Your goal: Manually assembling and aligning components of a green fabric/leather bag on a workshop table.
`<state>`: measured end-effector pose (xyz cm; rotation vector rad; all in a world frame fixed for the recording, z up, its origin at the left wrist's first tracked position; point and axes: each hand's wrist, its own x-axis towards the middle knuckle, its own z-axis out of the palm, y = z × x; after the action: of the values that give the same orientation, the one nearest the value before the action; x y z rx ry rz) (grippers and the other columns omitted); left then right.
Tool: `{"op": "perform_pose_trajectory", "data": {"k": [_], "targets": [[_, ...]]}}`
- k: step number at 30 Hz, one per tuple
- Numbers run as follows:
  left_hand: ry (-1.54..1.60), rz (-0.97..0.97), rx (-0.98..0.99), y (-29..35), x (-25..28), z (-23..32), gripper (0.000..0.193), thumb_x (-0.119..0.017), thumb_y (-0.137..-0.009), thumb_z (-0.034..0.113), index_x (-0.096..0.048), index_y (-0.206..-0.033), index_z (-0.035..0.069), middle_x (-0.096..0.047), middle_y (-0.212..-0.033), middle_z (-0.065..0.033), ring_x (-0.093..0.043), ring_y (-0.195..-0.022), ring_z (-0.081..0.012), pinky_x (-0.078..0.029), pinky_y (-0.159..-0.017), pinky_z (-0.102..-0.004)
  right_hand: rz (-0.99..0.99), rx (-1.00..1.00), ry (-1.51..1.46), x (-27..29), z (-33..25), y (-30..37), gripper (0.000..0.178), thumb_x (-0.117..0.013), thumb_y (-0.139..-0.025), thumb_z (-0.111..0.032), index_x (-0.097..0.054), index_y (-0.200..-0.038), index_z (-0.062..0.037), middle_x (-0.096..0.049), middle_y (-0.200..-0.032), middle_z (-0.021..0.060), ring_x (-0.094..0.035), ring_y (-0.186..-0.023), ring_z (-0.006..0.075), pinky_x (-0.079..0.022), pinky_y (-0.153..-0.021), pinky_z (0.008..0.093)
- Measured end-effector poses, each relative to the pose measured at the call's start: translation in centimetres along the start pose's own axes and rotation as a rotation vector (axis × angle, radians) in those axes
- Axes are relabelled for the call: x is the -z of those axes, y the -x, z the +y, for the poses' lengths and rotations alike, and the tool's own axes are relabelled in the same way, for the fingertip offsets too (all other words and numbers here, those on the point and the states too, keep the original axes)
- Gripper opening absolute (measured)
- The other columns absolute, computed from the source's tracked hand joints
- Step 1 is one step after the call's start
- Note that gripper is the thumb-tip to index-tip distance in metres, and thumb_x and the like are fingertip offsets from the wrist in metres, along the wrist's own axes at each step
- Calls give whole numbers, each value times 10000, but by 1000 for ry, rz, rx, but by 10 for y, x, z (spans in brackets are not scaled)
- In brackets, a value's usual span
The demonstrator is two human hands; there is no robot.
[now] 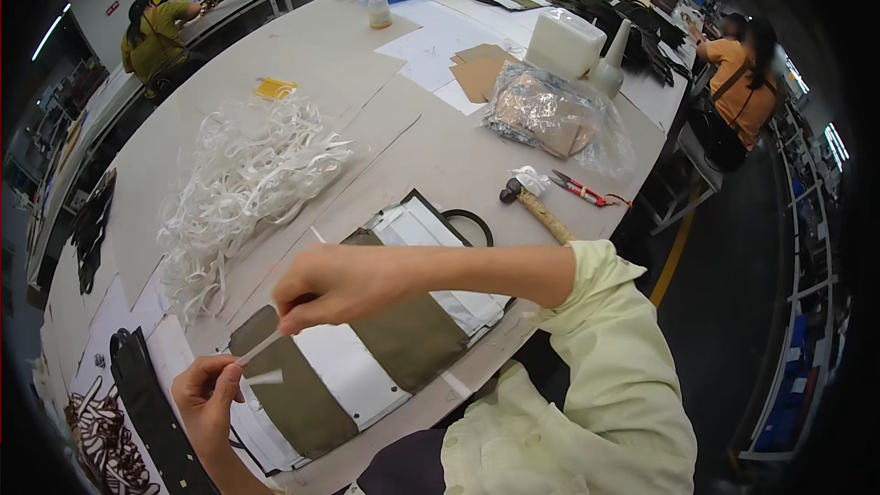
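A narrow white strip stretches between my two hands, with a short loose end hanging by the left one. My left hand pinches its lower end between thumb and fingers. Across the middle, my right hand is closed on the upper end, its forearm reaching over from the right. Below both hands lies an olive and white fabric bag piece with dark edging, partly covered by my right arm. A black loop handle shows at its far side.
A tangled heap of white strips lies beyond my hands. To the right are a hammer, red-handled nippers and a clear plastic bag. Dark straps lie at left. Other people sit at the tables.
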<state>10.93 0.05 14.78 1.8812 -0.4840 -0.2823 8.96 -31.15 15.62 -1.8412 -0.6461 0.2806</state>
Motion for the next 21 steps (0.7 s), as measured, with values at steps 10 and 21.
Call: {"op": "perform_pose_trajectory", "data": {"k": [10,21], "targets": [[-15,-76,337,9,33,-85,89,-732,-930,57,-712,-931,-31,-674,-764,-24,-595,-662,-70,-471,-606,-228,246,-541,-152,44,80,129,159,-725,-975,-161,-733,-976,-2,-638,-732,-6,-553,-641,53,-435,-554,227],[4,149,455,24,76,-137,121,-721,-954,112,-721,-959,-8,-621,-796,16,-512,-709,-49,-377,-639,-218,544,-602,-278,66,124,93,186,-729,-983,-175,-705,-1011,7,-647,-781,9,-582,-682,69,-491,-619,234]]}}
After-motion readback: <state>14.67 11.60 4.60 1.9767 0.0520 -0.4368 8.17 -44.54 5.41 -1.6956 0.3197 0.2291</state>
